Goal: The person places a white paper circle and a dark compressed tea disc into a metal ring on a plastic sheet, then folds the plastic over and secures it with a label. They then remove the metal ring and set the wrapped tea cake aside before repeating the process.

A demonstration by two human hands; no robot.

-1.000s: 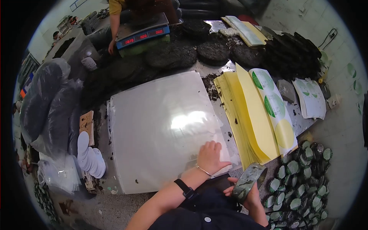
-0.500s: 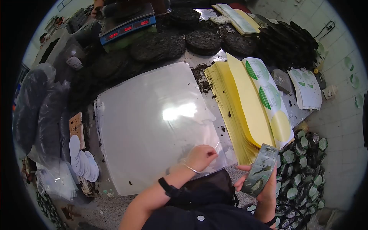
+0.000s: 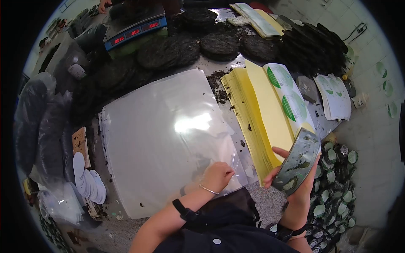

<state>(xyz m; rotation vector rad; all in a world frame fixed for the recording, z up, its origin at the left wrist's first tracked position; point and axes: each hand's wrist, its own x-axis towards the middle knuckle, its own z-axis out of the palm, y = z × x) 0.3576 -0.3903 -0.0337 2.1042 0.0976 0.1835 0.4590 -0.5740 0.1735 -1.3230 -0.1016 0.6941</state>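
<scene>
My left hand point(image 3: 217, 177) is closed, fingers curled, over the near right corner of a stack of clear plastic sheets point(image 3: 156, 126). Whether a sheet edge is pinched in it I cannot make out. My right hand point(image 3: 301, 187) grips what looks like a wide roll of tape point(image 3: 297, 162), grey-green with a patchy, worn surface. It is tilted and held above the near end of the yellow-backed label sheets point(image 3: 268, 109). The top label sheet curls over, showing round green-and-white labels point(image 3: 291, 105).
Dark round cakes point(image 3: 219, 45) line the back beside a blue digital scale point(image 3: 135, 33). Many green-topped dark packages point(image 3: 333, 185) are piled at the right. White discs point(image 3: 89, 181) and plastic bags point(image 3: 38, 126) lie at the left. Another person's hand point(image 3: 104, 6) shows at the top left.
My right hand has risen and moved slightly right with the tape roll, turning it. My left hand stays near the sheet corner. The scale's left readout has changed.
</scene>
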